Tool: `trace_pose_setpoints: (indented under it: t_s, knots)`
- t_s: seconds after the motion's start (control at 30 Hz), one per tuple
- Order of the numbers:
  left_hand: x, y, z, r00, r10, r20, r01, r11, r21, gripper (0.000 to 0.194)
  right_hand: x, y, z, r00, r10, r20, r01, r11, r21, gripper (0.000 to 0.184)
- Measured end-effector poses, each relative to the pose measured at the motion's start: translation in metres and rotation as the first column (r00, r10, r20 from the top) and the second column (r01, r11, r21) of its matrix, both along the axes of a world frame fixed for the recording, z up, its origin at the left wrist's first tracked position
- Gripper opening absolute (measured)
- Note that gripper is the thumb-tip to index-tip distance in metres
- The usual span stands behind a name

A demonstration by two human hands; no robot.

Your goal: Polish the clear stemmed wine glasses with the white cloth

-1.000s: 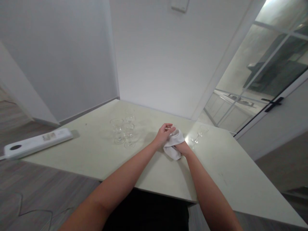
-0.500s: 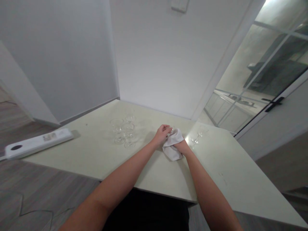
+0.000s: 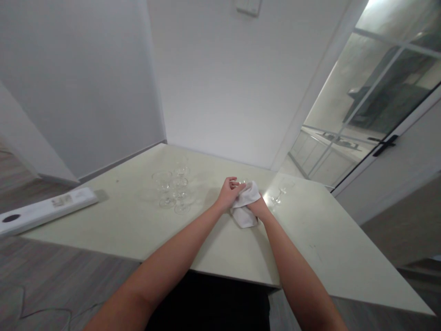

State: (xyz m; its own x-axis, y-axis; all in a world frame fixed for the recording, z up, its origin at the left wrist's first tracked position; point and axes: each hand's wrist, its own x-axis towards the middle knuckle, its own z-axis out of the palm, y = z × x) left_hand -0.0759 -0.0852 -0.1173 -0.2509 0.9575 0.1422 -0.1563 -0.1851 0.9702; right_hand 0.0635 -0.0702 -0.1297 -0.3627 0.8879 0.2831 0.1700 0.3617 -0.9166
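Over the middle of the table, my left hand [image 3: 228,192] is closed around a clear drinking glass [image 3: 242,181], most of which is hidden by fingers and cloth. My right hand [image 3: 257,207] is wrapped in a white cloth [image 3: 246,216] and presses it against the glass; its fingers are covered. To the left stands a group of several clear stemmed glasses [image 3: 179,184]. A single stemmed glass [image 3: 277,197] is on the table just right of my right hand.
A long white box-like device [image 3: 44,209] lies along the left edge of the pale table [image 3: 344,257]. Walls rise behind the table. A glazed door with a black handle [image 3: 385,145] is at the right. A cable [image 3: 44,310] runs over the floor.
My view has shifted slightly, so the surroundings sit a little further left. The left hand has turned a little about the glass, with the cloth still pressed to it.
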Motion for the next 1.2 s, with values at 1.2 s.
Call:
trace_pose_setpoints:
  t_s: [1.2]
  knots:
    - [-0.008, 0.003, -0.002, 0.999, -0.031, -0.006, 0.032, 0.982, 0.184, 0.045, -0.005, 0.003, -0.009, 1.000, 0.024, 0.013, -0.023, 0.998, -0.065, 0.029]
